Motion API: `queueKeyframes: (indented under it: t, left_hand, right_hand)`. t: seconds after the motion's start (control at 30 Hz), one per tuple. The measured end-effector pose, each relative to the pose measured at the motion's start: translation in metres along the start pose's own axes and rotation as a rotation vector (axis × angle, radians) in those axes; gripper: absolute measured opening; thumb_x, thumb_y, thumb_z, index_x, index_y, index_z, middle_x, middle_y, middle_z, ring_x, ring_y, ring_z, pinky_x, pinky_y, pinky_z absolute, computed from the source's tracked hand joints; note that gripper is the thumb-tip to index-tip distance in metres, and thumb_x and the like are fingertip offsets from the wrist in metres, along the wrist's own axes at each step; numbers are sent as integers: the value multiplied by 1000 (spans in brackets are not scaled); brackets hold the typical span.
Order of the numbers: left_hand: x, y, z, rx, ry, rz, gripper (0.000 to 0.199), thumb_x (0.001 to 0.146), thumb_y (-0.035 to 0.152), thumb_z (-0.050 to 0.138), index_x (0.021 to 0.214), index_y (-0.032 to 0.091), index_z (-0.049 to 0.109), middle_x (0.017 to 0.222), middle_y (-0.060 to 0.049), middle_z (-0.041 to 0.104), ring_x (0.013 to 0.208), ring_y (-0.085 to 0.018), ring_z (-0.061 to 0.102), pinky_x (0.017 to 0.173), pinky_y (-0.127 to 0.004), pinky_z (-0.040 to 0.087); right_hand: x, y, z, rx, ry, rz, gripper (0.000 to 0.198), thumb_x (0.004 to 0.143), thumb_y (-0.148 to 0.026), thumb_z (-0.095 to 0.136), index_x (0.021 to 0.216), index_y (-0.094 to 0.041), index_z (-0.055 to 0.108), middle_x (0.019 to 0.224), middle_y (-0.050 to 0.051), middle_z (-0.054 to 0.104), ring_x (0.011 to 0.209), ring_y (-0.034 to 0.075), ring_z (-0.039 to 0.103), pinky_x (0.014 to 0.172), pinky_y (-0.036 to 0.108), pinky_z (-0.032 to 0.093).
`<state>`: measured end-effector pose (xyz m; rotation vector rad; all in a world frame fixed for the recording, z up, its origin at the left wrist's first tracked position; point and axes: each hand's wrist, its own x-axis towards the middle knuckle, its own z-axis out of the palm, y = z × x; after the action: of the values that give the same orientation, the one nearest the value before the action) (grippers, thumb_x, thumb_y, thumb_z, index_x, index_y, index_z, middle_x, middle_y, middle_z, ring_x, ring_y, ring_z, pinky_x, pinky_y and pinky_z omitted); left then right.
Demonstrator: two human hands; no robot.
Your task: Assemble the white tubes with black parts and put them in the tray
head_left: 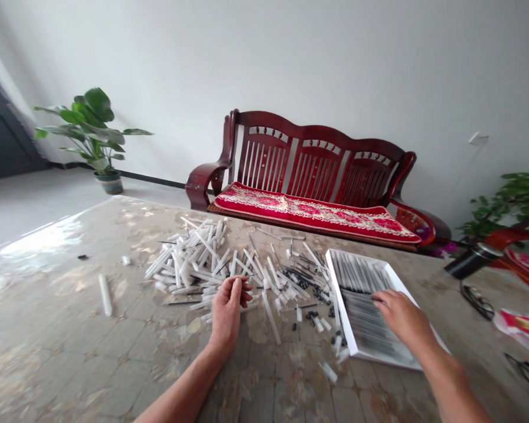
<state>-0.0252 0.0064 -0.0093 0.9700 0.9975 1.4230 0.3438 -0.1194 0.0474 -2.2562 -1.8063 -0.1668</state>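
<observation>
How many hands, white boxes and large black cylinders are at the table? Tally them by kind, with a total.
Left hand and right hand: 2
White box: 1
Large black cylinder: 1
Total: 4

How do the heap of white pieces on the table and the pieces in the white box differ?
The heap lies jumbled, its pieces pointing many ways; the boxed pieces lie side by side in rows. The heap looks mostly white; the boxed pieces look greyer and darker. The heap is nearer the left hand; the boxed pieces are under the right hand. Both include many long, slim pieces.
</observation>
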Motion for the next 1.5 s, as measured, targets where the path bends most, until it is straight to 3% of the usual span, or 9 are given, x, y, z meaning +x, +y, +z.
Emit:
queueKeyframes:
  t: [0.27,0.43,0.63,0.87,1.03,1.13,1.23,1.33,1.5]
  left_hand:
    - [-2,1,1,91,-62,15,35,84,51,58,88,17,65,68,0,64,53,-11,55,46,-20,42]
    - [-6,-2,1,218,-138,66,31,87,47,53,89,18,64,67,0,65,52,-12,56,48,-22,43]
    - [-10,-9,3,377,-251,132,24,92,37,49,92,19,65,71,0,66,53,-12,59,54,-24,48]
    - [-14,-12,0,651,-399,543,35,83,5,48,103,24,70,106,-6,65,95,-17,64,82,-28,52]
    - [-13,-10,-3,810,-421,677,40,80,-2,47,100,24,70,108,-6,63,90,-15,63,77,-25,52]
    - [-12,-7,-4,878,-366,740,32,86,3,49,103,23,67,100,-4,67,91,-18,62,78,-28,51]
    - [-12,-4,-3,954,-341,764,18,91,14,53,101,22,65,91,-3,69,86,-20,61,75,-30,50]
    - [-13,-4,-1,1001,-327,794,12,93,22,53,97,21,65,81,-2,67,78,-20,58,70,-30,49]
    - [-11,-7,-1,1051,-275,802,18,96,26,50,101,21,66,81,-3,65,78,-20,58,70,-30,48]
  right_hand:
    - [-13,-177,21,105,-288,-54,16,88,-33,56,81,-24,68,86,2,74,81,19,69,66,25,43]
    - [-26,-233,40,-34,-337,-77,19,87,-36,60,91,-20,68,92,9,75,84,25,71,68,29,45]
    - [-23,-231,43,-14,-336,-12,17,86,-24,52,83,-19,68,82,13,76,75,27,72,63,31,43]
    - [-25,-228,42,784,-407,76,25,88,-37,48,70,-21,54,61,0,64,53,14,59,50,22,38]
    - [-18,-224,41,1118,-581,154,32,87,-49,47,75,-20,54,60,-2,62,42,10,50,44,21,35]
    - [11,-198,40,898,-390,120,33,90,-48,45,84,-20,62,71,1,69,52,13,59,51,24,43]
    - [50,-165,44,293,-161,94,20,91,-30,50,96,-23,68,94,3,73,85,18,68,73,25,47]
    - [77,-146,53,-20,-188,74,21,91,-22,52,102,-23,70,108,5,72,101,20,66,80,27,45]
    - [83,-145,66,-137,-245,45,15,88,-23,59,98,-22,70,108,8,69,98,22,67,75,28,45]
